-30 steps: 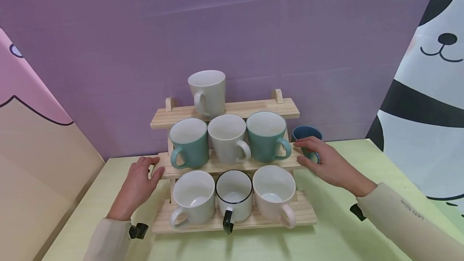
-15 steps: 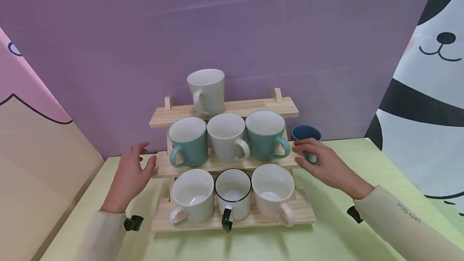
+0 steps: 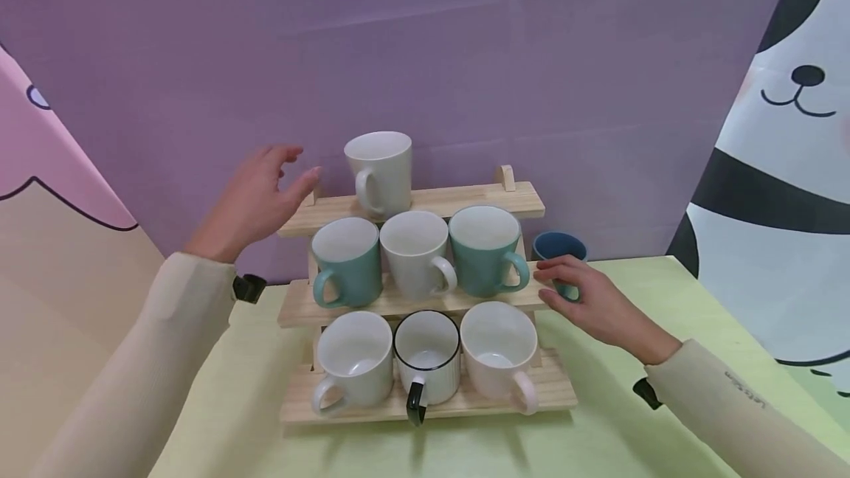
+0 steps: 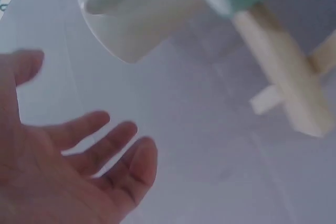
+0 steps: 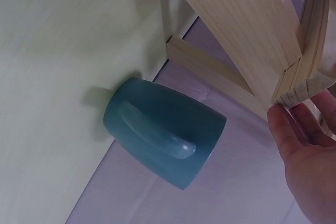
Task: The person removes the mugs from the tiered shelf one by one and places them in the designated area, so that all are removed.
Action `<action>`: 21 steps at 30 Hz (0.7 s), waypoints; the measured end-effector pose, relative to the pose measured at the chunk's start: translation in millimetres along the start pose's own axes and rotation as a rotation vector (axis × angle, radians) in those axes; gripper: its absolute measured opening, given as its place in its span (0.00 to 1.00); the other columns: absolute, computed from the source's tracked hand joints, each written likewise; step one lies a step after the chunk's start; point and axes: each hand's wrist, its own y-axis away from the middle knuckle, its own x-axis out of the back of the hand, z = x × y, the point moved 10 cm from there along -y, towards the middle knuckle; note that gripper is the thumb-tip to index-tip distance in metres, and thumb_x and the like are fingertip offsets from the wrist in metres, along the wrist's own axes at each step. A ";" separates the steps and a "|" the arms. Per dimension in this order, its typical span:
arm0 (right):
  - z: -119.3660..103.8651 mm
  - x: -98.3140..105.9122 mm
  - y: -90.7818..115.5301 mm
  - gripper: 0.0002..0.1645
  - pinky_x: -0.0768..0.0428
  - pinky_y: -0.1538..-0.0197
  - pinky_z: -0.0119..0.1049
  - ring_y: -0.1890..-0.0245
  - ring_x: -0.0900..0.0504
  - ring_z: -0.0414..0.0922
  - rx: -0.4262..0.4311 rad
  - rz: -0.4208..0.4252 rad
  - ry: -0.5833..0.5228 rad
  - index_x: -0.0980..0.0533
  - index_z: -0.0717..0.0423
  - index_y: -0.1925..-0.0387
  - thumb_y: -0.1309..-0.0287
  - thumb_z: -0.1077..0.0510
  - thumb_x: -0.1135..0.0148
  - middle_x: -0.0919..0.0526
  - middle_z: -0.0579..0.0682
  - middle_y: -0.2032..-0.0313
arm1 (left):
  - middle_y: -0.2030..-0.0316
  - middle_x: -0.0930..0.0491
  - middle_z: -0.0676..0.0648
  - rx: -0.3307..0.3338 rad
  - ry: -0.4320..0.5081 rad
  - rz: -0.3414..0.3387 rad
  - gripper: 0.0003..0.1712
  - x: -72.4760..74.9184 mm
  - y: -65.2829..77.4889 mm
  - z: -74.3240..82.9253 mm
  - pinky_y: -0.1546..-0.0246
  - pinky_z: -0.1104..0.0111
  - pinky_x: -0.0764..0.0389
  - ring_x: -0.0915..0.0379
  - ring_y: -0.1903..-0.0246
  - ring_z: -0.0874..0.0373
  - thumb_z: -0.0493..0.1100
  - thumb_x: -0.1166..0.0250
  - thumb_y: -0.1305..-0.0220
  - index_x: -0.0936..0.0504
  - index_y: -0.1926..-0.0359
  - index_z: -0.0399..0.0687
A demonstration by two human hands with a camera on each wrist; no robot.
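Note:
My left hand [image 3: 255, 198] is raised at the left end of the top shelf, fingers spread and holding nothing. Just right of its fingertips stands a plain white mug [image 3: 388, 175], seen in the left wrist view as a pale mug [image 4: 152, 22] apart from the open fingers [image 4: 142, 163]. My right hand [image 3: 591, 301] grips the right end of the middle shelf of a wooden three-tier rack [image 3: 299, 306]. In the right wrist view its fingers [image 5: 283, 135] meet the shelf's end. A blue mug [image 5: 163, 129] stands on the table behind that hand, partly hidden in the head view.
On the middle shelf, a white mug [image 3: 415, 260] stands between two teal mugs [image 3: 348, 264]. The bottom shelf holds a white mug [image 3: 361, 364], a black-rimmed mug [image 3: 432, 378] and a pale pink mug [image 3: 498, 364]. A purple backdrop [image 3: 425, 43] hangs close behind the rack.
My left hand has let go of the middle shelf's left end and risen to beside the top shelf, near the white mug. The right hand stays at the shelf's right end.

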 end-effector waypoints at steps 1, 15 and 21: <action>0.5 -0.3 0.3 0.18 0.25 0.51 0.52 0.52 0.23 0.53 -0.002 -0.002 -0.001 0.22 0.61 0.51 0.39 0.56 0.38 0.25 0.55 0.48 | 0.36 0.39 0.39 -0.009 -0.020 -0.023 0.42 -1.2 -7.0 6.5 0.44 0.46 0.38 0.41 0.40 0.41 0.66 0.52 0.34 0.40 0.32 0.41; -2.2 -1.7 -0.2 0.16 0.24 0.51 0.51 0.51 0.24 0.53 -0.016 -0.012 0.012 0.21 0.62 0.52 0.40 0.58 0.37 0.24 0.55 0.48 | 0.42 0.36 0.39 0.072 -0.140 -0.148 0.46 -42.3 -65.4 50.6 0.50 0.52 0.30 0.42 0.43 0.46 0.69 0.46 0.40 0.38 0.34 0.38; -5.1 3.2 -1.1 0.16 0.25 0.50 0.51 0.50 0.24 0.53 -0.004 0.001 0.030 0.21 0.62 0.53 0.41 0.59 0.36 0.24 0.56 0.49 | 0.50 0.33 0.37 0.086 -0.199 -0.163 0.40 -47.5 -71.2 58.4 0.55 0.54 0.29 0.44 0.46 0.44 0.65 0.48 0.37 0.35 0.40 0.35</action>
